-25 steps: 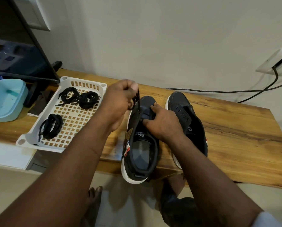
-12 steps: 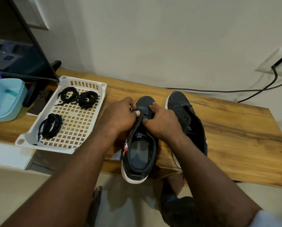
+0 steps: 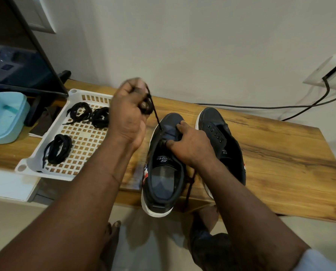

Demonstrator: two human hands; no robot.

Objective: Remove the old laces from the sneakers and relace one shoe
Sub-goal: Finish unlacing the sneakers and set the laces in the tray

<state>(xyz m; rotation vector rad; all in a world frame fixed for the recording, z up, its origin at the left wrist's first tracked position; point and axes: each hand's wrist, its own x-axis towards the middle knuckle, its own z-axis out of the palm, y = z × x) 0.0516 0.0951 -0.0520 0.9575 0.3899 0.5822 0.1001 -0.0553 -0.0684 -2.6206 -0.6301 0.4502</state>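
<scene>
The left hand (image 3: 131, 108) had risen from the eyelets, where it sat half a second before. It now gripped a black lace (image 3: 155, 114) in curled fingers, drawing it taut up out of an eyelet near the toe of the left sneaker (image 3: 163, 178). That suggests another eyelet was threaded and relacing had only begun. The right hand (image 3: 192, 147) steadied this sneaker on the wooden bench (image 3: 280, 163), its fingers curled over the tongue. The lace's other end seemed to trail off the bench edge below that wrist, though blur makes this uncertain. The right sneaker (image 3: 222, 145) stood just beside it, laceless. To the left, a white perforated basket (image 3: 46, 173) held three coiled laces (image 3: 58, 151). Further left sat a pale blue tub (image 3: 5, 118), its contents unclear.
</scene>
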